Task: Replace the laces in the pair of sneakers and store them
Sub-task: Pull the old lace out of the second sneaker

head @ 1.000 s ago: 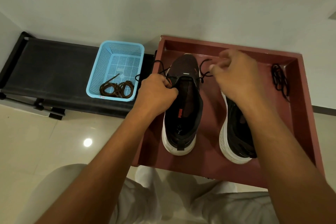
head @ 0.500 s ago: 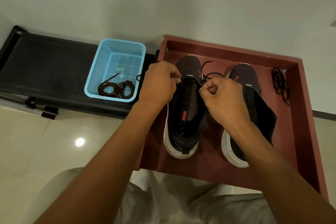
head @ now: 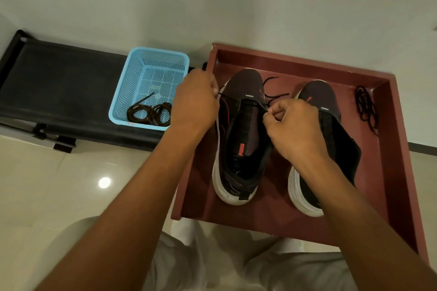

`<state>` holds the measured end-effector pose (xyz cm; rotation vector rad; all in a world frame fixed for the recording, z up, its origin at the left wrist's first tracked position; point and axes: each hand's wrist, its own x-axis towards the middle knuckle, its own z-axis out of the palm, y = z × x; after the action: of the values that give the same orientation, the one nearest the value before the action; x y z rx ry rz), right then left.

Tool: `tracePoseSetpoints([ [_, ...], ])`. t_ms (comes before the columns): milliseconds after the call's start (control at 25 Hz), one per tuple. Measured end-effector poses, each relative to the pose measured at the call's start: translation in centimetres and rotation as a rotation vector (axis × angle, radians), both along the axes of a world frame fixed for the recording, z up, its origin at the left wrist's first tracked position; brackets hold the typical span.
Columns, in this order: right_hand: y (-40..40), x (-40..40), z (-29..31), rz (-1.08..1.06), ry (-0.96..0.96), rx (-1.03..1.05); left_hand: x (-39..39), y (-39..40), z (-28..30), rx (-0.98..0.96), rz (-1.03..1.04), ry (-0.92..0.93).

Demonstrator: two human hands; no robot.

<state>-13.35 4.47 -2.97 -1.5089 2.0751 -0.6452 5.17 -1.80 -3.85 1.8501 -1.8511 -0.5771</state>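
Two black sneakers with white soles stand toes away from me in a red-brown tray [head: 399,172]. The left sneaker [head: 241,139] has a black lace [head: 250,101] across its lowest eyelets. My left hand [head: 196,101] pinches the lace's left end beside the shoe. My right hand [head: 293,125] pinches the right end at the shoe's right eyelet edge; loose lace [head: 275,92] trails past the toe. The right sneaker [head: 331,125] is partly hidden by my right hand and arm. A bundled black lace [head: 365,108] lies at the tray's right side.
A light blue plastic basket [head: 132,87] sits on a black bench [head: 61,82] left of the tray, holding coiled brown laces [head: 150,113]. A pale wall stands behind; glossy floor tiles and my light trousers are below.
My right hand came down from above the right sneaker to the left sneaker's right eyelets, uncovering the right shoe's toe. My left hand shifted slightly up beside the left shoe.
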Motion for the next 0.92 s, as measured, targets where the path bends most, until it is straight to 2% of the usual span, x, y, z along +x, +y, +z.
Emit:
tracePoseSetpoints([
  [160,0.1,0.1,0.2,0.013,-0.001,0.009,2.6,-0.8,0.0,0.003,0.134,-0.068],
  [240,0.1,0.3,0.3,0.019,0.002,0.008,2.1,-0.6,0.0,-0.055,0.036,-0.097],
  [360,0.0,0.4,0.3,0.023,0.002,-0.005,-0.1,0.1,-0.1,-0.139,-0.220,-0.211],
  [440,-0.1,0.3,0.2,0.023,0.008,-0.013,-1.4,0.4,-0.6,-0.126,-0.252,-0.233],
  [760,-0.6,0.4,-0.5,0.006,0.054,-0.028,-0.7,0.5,-0.9,-0.117,-0.127,-0.109],
  [920,-0.5,0.2,-0.4,-0.004,0.061,-0.014,2.3,0.5,0.2,-0.059,0.034,-0.102],
])
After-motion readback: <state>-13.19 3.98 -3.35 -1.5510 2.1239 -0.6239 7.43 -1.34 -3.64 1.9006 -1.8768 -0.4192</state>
